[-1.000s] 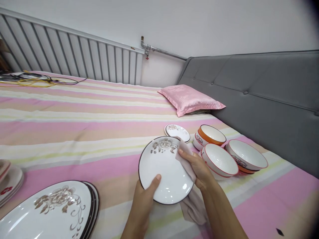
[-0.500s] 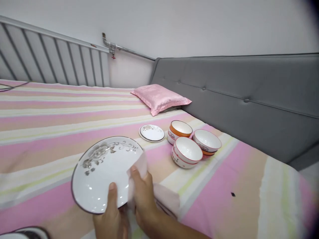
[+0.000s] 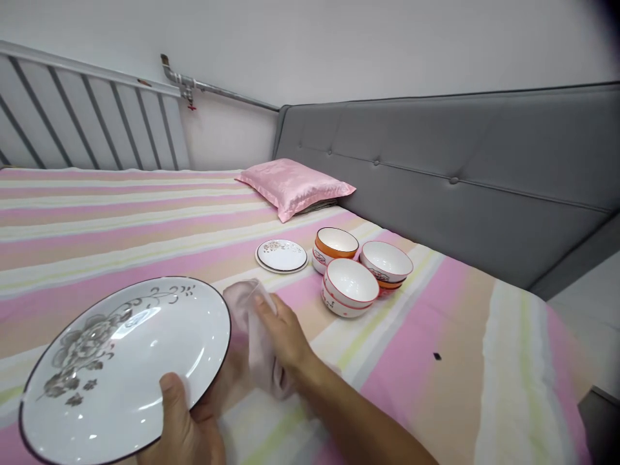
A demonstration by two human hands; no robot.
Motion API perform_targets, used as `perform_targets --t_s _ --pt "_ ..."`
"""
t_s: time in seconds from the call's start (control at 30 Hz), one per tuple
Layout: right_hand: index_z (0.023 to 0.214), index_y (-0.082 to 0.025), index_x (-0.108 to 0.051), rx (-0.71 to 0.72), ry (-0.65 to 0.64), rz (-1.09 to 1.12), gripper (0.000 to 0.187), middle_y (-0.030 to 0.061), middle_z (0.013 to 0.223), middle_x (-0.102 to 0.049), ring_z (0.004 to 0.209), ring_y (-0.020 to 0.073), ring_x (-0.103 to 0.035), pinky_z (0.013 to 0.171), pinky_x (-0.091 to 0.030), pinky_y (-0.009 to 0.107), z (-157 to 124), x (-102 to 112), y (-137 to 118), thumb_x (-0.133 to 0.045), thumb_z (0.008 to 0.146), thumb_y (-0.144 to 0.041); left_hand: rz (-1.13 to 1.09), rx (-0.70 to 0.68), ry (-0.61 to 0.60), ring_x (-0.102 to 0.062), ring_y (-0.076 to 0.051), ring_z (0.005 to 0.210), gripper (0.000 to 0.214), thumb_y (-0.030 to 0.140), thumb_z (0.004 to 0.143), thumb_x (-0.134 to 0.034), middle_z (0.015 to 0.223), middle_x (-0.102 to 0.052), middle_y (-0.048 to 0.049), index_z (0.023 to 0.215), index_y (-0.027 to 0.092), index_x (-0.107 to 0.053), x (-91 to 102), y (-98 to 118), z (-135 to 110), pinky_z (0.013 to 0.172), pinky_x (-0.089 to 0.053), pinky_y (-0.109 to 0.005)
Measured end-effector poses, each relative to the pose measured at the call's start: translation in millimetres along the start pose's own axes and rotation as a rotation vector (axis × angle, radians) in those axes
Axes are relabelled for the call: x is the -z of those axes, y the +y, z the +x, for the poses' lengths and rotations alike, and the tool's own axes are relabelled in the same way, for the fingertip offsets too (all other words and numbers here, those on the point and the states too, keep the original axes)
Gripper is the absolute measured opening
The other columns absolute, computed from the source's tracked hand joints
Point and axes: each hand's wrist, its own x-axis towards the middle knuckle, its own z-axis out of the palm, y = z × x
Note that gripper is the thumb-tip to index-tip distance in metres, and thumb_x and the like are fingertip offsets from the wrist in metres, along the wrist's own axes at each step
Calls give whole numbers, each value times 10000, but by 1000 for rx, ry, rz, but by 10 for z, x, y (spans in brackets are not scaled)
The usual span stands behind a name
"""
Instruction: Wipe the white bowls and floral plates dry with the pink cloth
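Observation:
My left hand [image 3: 186, 426] grips a white plate [image 3: 145, 361] by its near right rim, thumb on top and fingers underneath. The plate has a dark rim and a grey-brown flower print, and it is held tilted above the bed. Just right of its edge, my right hand [image 3: 285, 332] is closed on a pale pink cloth [image 3: 261, 349] that hangs in folds. Cloth and plate look slightly apart. Beyond the hands lie small flowered plates [image 3: 281, 256], stacked flat. To their right stand bowls in stacks: an orange-rimmed one [image 3: 336, 242] and two pink-rimmed ones [image 3: 351, 281], [image 3: 387, 261].
A striped bedspread [image 3: 387, 400] lies under everything. A pink pillow [image 3: 295, 184] rests by the grey padded headboard [image 3: 436, 148]. A small dark diamond-shaped mark [image 3: 437, 356] shows at the right. A radiator [image 3: 92, 116] and a pipe with a red valve [image 3: 191, 97] are on the wall.
The plate has moved left and nearer in my left hand. My right hand has drawn the cloth off the plate's right edge. The view has turned slightly right.

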Motion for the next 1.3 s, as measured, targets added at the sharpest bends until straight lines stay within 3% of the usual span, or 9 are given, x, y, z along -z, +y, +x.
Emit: perform_targets --t_s 0.07,0.17,0.3,0.43,0.53,0.77,1.0,1.17,1.3 --pt "1217 -252 -527 34 -18 -136 558 56 1112 -629 1065 232 -529 921 -356 365 26 137 -94 -493 790 -609 11 21 24 -327 -172 1316 525 255 800 -615 1393 -424 139 1272 425 -458 -2 5 2 1019 -389 -256" --pt "1055 -234 -645 72 -153 -342 447 55 1007 -665 1004 238 -555 906 -356 365 47 246 -181 -511 795 -571 -13 109 69 -323 -172 1320 509 328 803 -612 1408 -412 118 1280 409 -453 5 -12 14 1035 -372 -269" --pt "837 -182 -652 89 -13 -355 407 54 841 -667 810 182 -602 693 -414 266 30 247 -238 -505 802 -560 -55 220 98 -429 -179 1252 507 382 786 -620 1384 -459 70 1270 396 -470 33 -40 32 963 -446 -255" --pt "688 -161 -572 -248 -450 -196 451 -4 545 -577 424 83 -484 414 -244 193 -45 189 -254 -471 810 -583 -82 302 59 -530 -174 1149 527 373 774 -637 1329 -523 36 1273 386 -469 85 -49 29 814 -522 -203" --pt "583 -155 -522 -301 -544 -173 430 -29 482 -517 390 50 -405 414 -242 184 -77 138 -212 -542 787 -533 -82 353 32 -553 -195 1118 542 378 769 -641 1287 -560 2 1282 354 -468 109 -37 18 780 -537 -226" --pt "527 -153 -486 -306 -490 -2 364 -55 417 -420 388 37 -285 409 -155 205 -43 -4 -106 -570 757 -424 -100 341 7 -590 -228 1042 583 413 751 -648 1212 -606 -56 1290 284 -471 123 -7 44 702 -548 -256" --pt "515 -165 -439 -302 -355 195 331 -90 362 -329 368 29 -205 408 -155 200 17 -12 -48 -578 721 -383 -32 329 -266 -643 -248 880 539 492 722 -638 987 -681 -131 1107 118 -591 227 -103 46 668 -517 -290" --pt "547 -174 -421 -287 -198 238 323 -103 383 -332 353 18 -126 380 -67 197 141 86 32 -599 690 -401 -20 393 -241 -649 -185 762 524 513 757 -574 1073 -643 -113 1148 164 -556 228 -89 63 642 -506 -288" --pt "554 -161 -454 -290 -96 261 317 -96 412 -363 335 10 -160 361 -78 183 262 175 132 -599 677 -414 -24 435 -200 -633 -170 686 511 561 771 -514 917 -675 -106 1031 128 -589 240 -73 86 611 -494 -275"
